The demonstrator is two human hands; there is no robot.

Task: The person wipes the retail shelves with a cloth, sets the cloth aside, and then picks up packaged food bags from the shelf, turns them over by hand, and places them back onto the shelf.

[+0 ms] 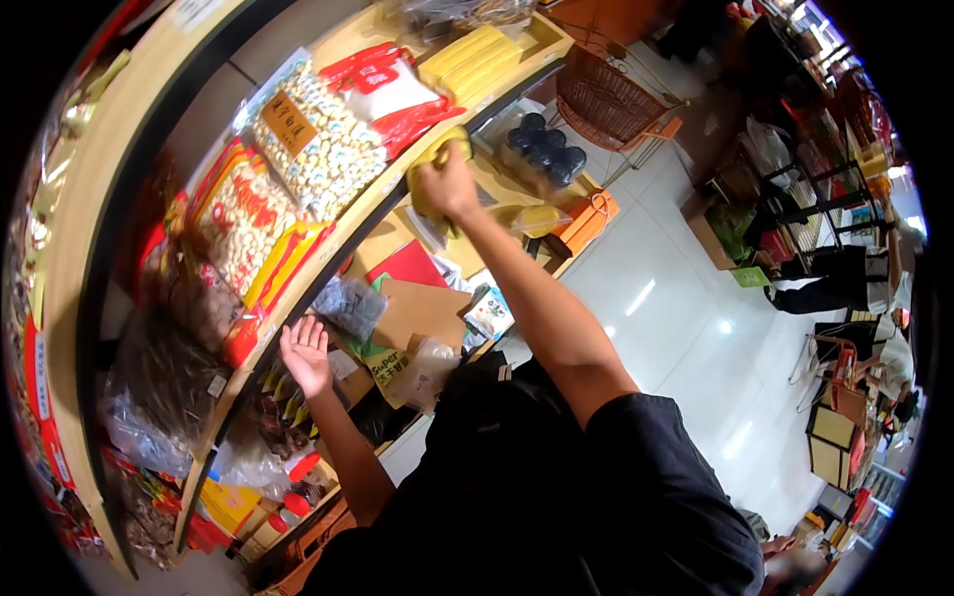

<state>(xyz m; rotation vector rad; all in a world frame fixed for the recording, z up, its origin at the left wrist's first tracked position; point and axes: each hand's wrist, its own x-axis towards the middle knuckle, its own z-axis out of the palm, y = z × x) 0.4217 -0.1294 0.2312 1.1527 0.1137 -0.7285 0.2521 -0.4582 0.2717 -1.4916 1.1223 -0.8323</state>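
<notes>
Clock read with 12 at the top of the view. Right hand (447, 187) was at 11 o'clock from centre, its fingers clamped on a bunched yellow cloth (424, 202) held at the front edge of the upper shelf (370, 197). Left hand (305, 353), at 8 o'clock, lay palm up and bare, fingers slightly apart, near the same edge; could not tell whether they touched it.

From the right hand: red-and-white bag (397, 94) at 11 o'clock, bag of pale rounds (343, 164) at 10, yellow blocks (472, 62) at 12. All sat close behind the edge, so the cloth seemed best kept on the wood, with no loose tail to snag the wrappers.

Dark-topped containers (545, 149) stood below the edge at 2 o'clock, brown cardboard (422, 313) at 6. My judgement: a flat fold and even pressure along the curve would have suited better than the bunch, and the wrist needed to stay high over the lower goods. The free hand was well placed to steady packets.
</notes>
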